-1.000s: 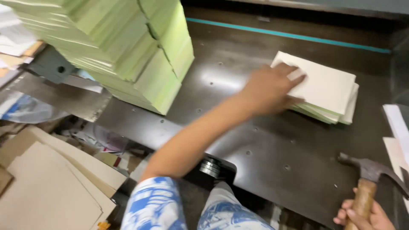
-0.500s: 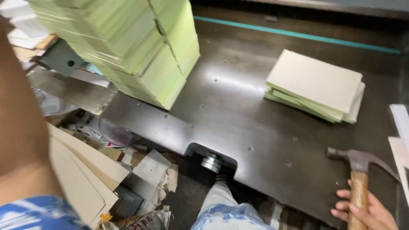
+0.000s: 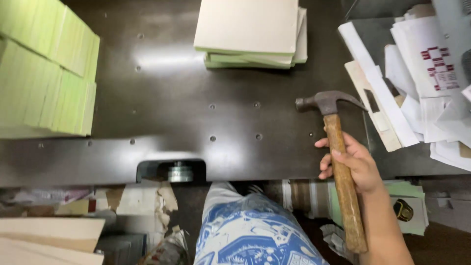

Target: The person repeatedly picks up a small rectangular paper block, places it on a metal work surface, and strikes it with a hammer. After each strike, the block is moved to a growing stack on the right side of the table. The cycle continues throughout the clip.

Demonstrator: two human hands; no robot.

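Observation:
My right hand point(image 3: 352, 164) grips the wooden handle of a claw hammer point(image 3: 329, 104) at the dark metal table's point(image 3: 196, 122) front right edge; the steel head points left, just above the surface. A small stack of pale green card sheets point(image 3: 249, 33) lies flat at the far middle of the table. A tall slanted pile of green sheets point(image 3: 44, 78) stands at the left. My left hand is out of view. My leg in blue patterned cloth point(image 3: 250, 230) shows below the table edge.
Loose white paper and card offcuts point(image 3: 417, 93) are heaped at the right. A notch with a round metal part point(image 3: 180, 172) sits in the table's front edge. Cardboard sheets point(image 3: 44, 235) and paper scraps lie on the floor at lower left.
My left hand left the small stack and went out of view. The view swung right and down, so the hammer and my right hand now sit nearer the centre.

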